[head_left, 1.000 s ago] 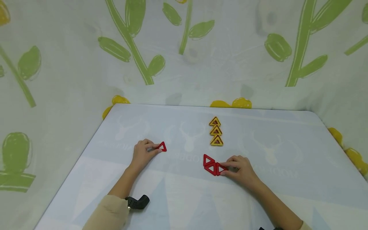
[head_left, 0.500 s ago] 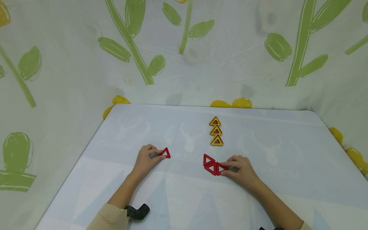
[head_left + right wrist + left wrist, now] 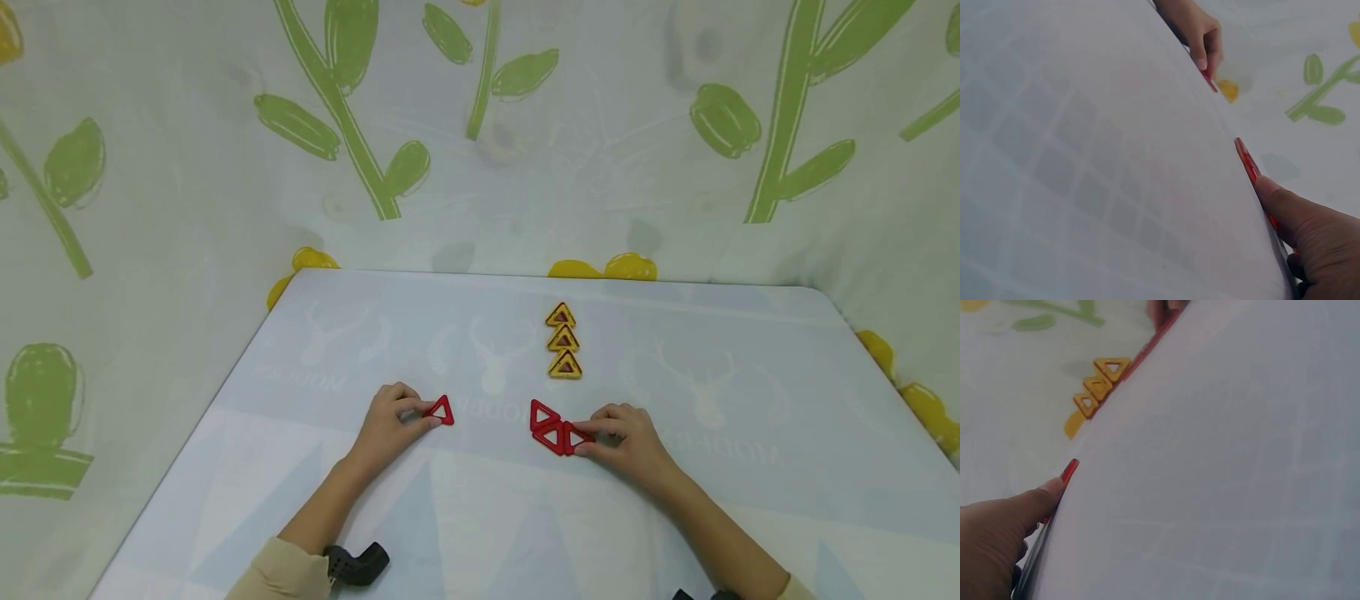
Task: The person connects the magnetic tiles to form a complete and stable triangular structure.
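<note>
Between thumb and fingers, my left hand [image 3: 390, 423] pinches a single red triangle tile [image 3: 451, 412], an open frame, left of the other red tiles. In the left wrist view the thumb [image 3: 1047, 495] lies along that tile's edge. My right hand [image 3: 630, 442] pinches the rightmost of three joined red triangles [image 3: 548, 438], which lie flat with their sides touching. Seen from the right wrist, the thumb [image 3: 1279, 203] presses near the red edge [image 3: 1249, 164]. A gap of bare table separates the left hand's tile from the joined group.
Behind the red group, three yellow triangles [image 3: 564, 365] with dark red inner edges stand in a column on the white patterned table [image 3: 480, 525]. A leaf-printed cloth [image 3: 585, 167] hangs behind the table's far edge. A black device [image 3: 358, 565] sits at the left wrist.
My left hand has carried its red triangle rightward and nearer to me, closer to the joined tiles. The right hand and the red group have stayed in place.
</note>
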Demonstrator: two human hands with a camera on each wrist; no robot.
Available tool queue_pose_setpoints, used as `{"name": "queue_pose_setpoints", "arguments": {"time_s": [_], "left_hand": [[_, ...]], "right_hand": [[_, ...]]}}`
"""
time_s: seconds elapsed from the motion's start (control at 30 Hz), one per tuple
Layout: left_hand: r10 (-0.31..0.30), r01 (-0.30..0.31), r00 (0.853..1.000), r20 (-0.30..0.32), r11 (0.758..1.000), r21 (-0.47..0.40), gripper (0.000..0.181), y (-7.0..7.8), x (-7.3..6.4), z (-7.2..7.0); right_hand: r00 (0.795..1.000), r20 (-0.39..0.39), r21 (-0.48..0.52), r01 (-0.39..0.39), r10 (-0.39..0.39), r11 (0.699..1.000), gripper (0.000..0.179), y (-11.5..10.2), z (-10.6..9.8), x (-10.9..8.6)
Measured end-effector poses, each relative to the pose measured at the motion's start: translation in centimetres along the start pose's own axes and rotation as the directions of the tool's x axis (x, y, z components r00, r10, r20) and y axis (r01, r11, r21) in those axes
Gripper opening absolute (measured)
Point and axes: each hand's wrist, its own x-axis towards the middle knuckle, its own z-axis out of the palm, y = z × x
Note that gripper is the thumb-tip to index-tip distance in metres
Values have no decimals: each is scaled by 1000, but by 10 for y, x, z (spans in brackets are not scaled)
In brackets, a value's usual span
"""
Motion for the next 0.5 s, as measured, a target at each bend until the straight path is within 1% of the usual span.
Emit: {"name": "queue_pose_setpoints", "arguments": {"time_s": [0.1, 0.17, 0.23, 0.37, 0.5], "left_hand": [[57, -57, 998, -11, 998, 1, 23, 0, 0, 3], [84, -84, 996, -15, 996, 2, 23, 1, 0, 4], [96, -96, 995, -12, 995, -2, 22, 2, 0, 6], [90, -89, 996, 11, 996, -19, 19, 6, -1, 9], [111, -110, 993, 30, 994, -23, 19, 10, -1, 13]], "right_hand": [[1000, 0, 2, 5, -5, 1000, 30, 0, -1, 0], [1000, 1, -1, 5, -5, 1000, 30, -1, -1, 1], [1000, 3, -3, 2, -2, 1000, 29, -1, -2, 1], [1000, 9, -9, -12, 12, 1000, 29, -3, -2, 1], [999, 20, -7, -29, 29, 1000, 29, -4, -3, 1]]}}
